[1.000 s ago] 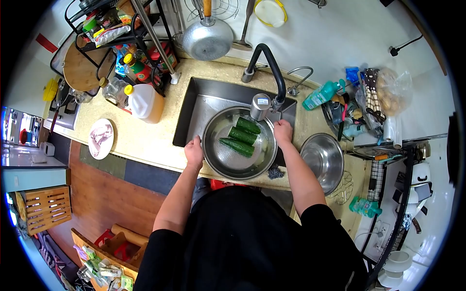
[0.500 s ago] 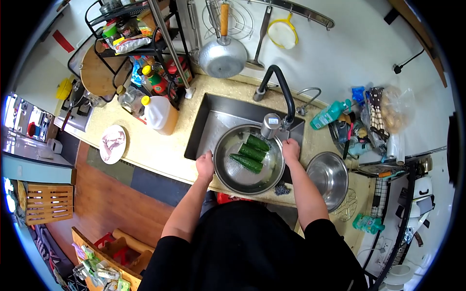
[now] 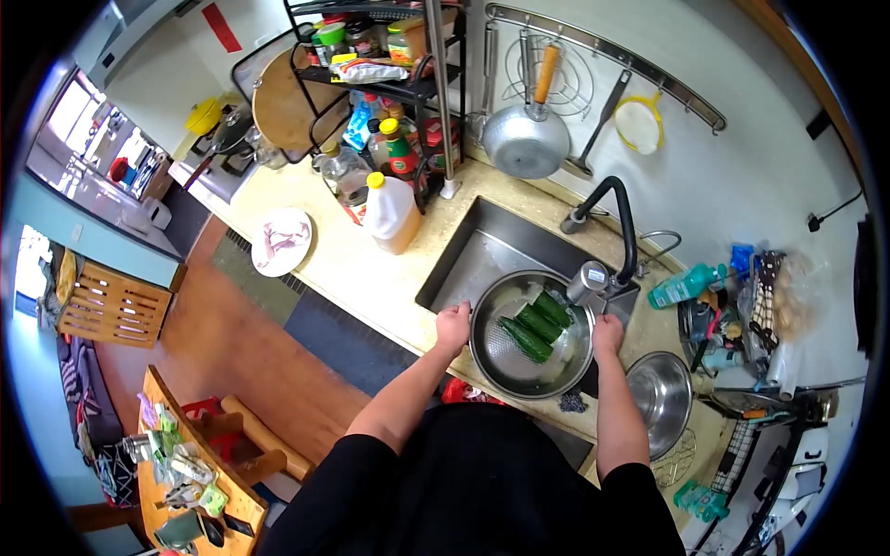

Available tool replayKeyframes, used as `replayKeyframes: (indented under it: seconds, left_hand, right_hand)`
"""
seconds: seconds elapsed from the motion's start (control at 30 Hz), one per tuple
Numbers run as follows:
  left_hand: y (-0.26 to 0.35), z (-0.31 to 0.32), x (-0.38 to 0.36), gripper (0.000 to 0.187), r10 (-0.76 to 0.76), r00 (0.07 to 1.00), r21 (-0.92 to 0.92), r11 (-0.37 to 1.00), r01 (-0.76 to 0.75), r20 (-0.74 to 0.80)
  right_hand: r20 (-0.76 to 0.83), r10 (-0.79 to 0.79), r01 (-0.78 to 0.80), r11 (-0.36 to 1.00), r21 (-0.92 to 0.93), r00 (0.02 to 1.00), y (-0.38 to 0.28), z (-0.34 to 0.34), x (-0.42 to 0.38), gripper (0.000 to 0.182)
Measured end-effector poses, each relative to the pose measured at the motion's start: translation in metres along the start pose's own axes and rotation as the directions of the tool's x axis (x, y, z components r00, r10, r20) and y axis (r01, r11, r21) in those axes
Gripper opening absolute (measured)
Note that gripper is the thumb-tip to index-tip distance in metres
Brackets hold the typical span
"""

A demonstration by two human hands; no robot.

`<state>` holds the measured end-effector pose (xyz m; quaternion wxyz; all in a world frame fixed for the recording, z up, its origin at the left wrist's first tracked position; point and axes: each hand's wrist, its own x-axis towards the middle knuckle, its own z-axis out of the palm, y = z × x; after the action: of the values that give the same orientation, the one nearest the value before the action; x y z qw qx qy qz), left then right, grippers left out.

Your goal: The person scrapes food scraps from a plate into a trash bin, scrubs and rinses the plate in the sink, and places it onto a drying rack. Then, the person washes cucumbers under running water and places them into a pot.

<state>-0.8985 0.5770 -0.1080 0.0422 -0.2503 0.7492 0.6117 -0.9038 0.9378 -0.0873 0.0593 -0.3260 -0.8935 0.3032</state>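
Note:
A round stainless steel pan (image 3: pixel 501 369) with a dimpled bottom is over the front part of the sink (image 3: pixel 461 255). Three pieces of green cucumber (image 3: pixel 536 324) lie side by side inside it. My left hand (image 3: pixel 453 327) is closed on the pan's left side, my right hand (image 3: pixel 607 334) on its right side. Fingers of both hands curl at the rim; any handles there are mostly covered. The silver head of the black faucet (image 3: pixel 588 284) hangs over the pan's upper right edge.
Right of the sink stands a steel bowl (image 3: pixel 660 398), with a green soap bottle (image 3: pixel 684 285) behind. On the left counter are a jug with a yellow cap (image 3: pixel 392 215) and a white plate (image 3: pixel 295 259) of pale meat. A dark scrubber (image 3: pixel 572 402) lies near the front edge.
My view has swung left, so the whole scene sits further right and slightly lower. Both hands stay closed on the pan, and the cucumber pieces are still inside.

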Motion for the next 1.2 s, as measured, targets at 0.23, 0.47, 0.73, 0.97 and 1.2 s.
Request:
replayKeyframes:
  seconds: [0.23,0.47,0.73,0.97,1.2]
  left_hand:
    - [-0.005,0.001,0.001,0.048,-0.037,0.999,-0.093,0.995,0.04,0.035]
    - [0.001,0.0,-0.003,0.046,0.021,1.0,-0.058,0.998,-0.021,-0.005]
    - [-0.013,0.002,0.004,0.046,0.047,0.999,-0.046,0.998,-0.048,-0.014]
    - [0.009,-0.002,-0.005,0.045,-0.023,0.999,-0.179,0.983,0.03,0.041]
    - [0.005,-0.002,-0.001,0.043,-0.049,0.996,-0.197,0.978,0.062,0.071]
  right_hand:
    - [0.0,0.029,-0.029,0.998,0.05,1.0,0.0,0.001,0.001,0.023]
    - [-0.02,-0.034,0.035,0.999,0.033,0.999,0.018,0.011,0.011,0.023]
    - [-0.06,-0.041,0.042,0.999,0.016,0.997,0.019,0.01,0.009,0.023]
    - [-0.009,0.053,-0.054,0.998,-0.021,0.999,-0.007,-0.006,-0.004,0.027]
    - [-0.002,0.047,-0.047,0.999,-0.019,0.999,-0.01,-0.008,-0.007,0.027]
